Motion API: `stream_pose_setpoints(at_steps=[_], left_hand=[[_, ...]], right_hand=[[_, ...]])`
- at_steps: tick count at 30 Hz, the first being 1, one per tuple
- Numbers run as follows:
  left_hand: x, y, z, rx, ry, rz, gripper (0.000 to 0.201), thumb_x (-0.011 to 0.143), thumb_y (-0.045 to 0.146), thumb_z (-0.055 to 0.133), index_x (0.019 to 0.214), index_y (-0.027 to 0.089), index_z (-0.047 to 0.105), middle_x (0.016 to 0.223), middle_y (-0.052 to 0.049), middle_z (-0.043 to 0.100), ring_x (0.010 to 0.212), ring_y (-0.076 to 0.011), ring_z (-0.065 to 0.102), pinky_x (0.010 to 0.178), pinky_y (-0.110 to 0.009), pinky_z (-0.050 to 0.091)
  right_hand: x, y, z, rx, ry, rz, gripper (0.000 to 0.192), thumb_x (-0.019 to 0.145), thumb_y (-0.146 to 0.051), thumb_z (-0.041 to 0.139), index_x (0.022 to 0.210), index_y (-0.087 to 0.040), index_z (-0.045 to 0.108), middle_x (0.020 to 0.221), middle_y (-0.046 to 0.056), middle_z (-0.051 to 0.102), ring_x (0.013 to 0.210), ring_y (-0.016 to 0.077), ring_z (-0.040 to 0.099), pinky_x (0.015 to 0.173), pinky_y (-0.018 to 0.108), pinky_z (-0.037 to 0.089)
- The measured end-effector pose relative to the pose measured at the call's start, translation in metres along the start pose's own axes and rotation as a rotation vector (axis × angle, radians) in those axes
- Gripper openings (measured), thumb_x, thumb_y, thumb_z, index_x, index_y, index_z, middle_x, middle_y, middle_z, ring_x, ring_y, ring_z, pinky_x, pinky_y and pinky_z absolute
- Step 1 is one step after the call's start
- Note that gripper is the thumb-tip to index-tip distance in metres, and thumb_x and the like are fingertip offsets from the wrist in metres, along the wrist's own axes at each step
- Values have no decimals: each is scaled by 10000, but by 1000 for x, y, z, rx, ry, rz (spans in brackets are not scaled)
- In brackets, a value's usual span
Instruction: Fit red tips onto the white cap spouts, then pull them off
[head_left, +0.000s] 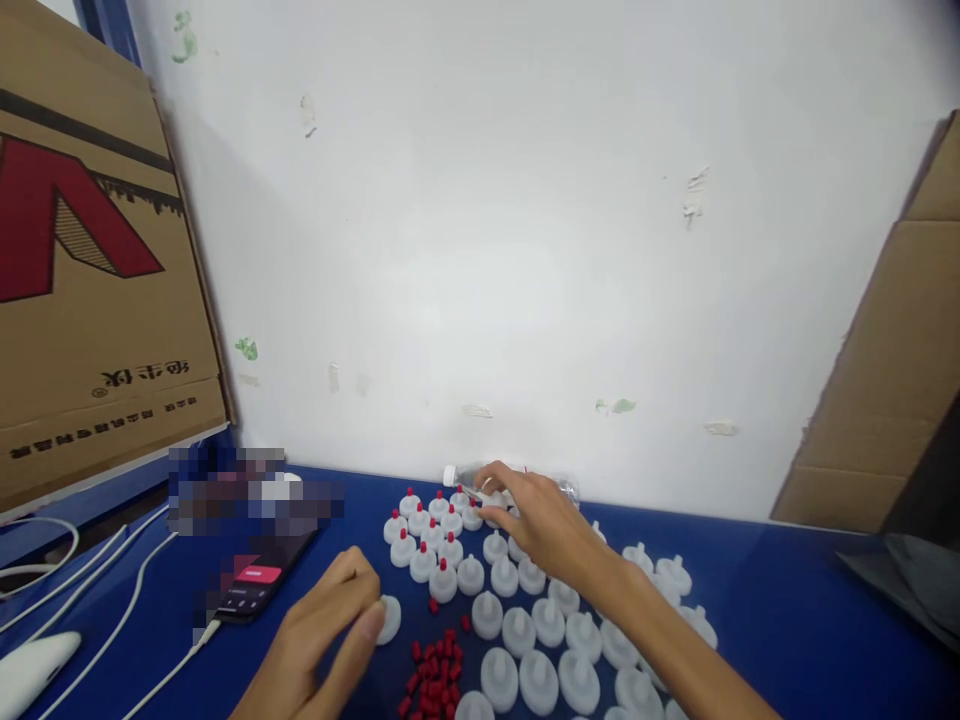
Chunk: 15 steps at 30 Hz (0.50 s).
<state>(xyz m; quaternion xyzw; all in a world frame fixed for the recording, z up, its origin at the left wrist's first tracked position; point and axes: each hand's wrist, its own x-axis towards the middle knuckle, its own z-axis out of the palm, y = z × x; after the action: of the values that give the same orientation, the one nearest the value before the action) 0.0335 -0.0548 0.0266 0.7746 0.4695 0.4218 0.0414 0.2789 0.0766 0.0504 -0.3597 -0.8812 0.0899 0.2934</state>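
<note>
My left hand (326, 630) is low on the left, its fingers curled and closed at the edge of a white spout cap (388, 620). My right hand (536, 520) reaches to the back of the blue table, thumb and fingers bent around a white spout cap (495, 498), which they partly hide. Left of it stands a group of white spout caps with red tips (424, 560). Many plain white spout caps (519, 632) stand upright under and around my right forearm. Small red tip caps (435, 675) lie in a loose pile between my hands.
A clear plastic bottle (461, 475) lies against the white wall behind the caps. A phone (259, 575) with a white cable (176, 655) is at left. A printed cardboard box (97, 330) stands at far left, brown cardboard (877, 380) and dark plastic (911, 580) at right.
</note>
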Motion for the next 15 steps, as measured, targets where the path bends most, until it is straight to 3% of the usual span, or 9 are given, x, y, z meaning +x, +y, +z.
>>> stream_pose_setpoints(at_steps=[3, 7, 10, 15], left_hand=[[6, 2, 5, 60, -124, 108, 233, 1046, 293, 496, 882, 238, 652, 852, -17, 680, 827, -187, 622, 772, -248, 565], [9, -1, 11, 48, -233, 145, 212, 1028, 199, 505, 917, 229, 683, 877, -33, 675, 851, -190, 605, 765, -265, 536], [8, -3, 10, 42, -244, 145, 219, 1030, 198, 507, 955, 239, 708, 900, -37, 665, 866, -195, 596, 757, -272, 530], [8, -3, 10, 57, -192, 181, 270, 993, 137, 547, 1154, 275, 714, 955, -35, 696, 902, -193, 614, 802, -273, 558]], right_hand=[[-2, 3, 9, 6, -15, 2, 198, 1001, -221, 613, 1189, -259, 566, 1049, 9, 742, 954, 207, 695, 790, 306, 477], [0, -2, 18, 8, -53, -60, 46, 976, -201, 661, 997, -243, 661, 1007, -5, 737, 960, 190, 688, 826, 296, 466], [1, -1, 19, 2, -67, -94, 35, 966, -217, 693, 937, -235, 704, 984, -12, 743, 950, 179, 690, 899, 308, 454], [0, 7, 24, -27, -44, -68, 212, 974, -127, 637, 1153, -226, 691, 1094, 37, 727, 1032, 210, 679, 885, 309, 479]])
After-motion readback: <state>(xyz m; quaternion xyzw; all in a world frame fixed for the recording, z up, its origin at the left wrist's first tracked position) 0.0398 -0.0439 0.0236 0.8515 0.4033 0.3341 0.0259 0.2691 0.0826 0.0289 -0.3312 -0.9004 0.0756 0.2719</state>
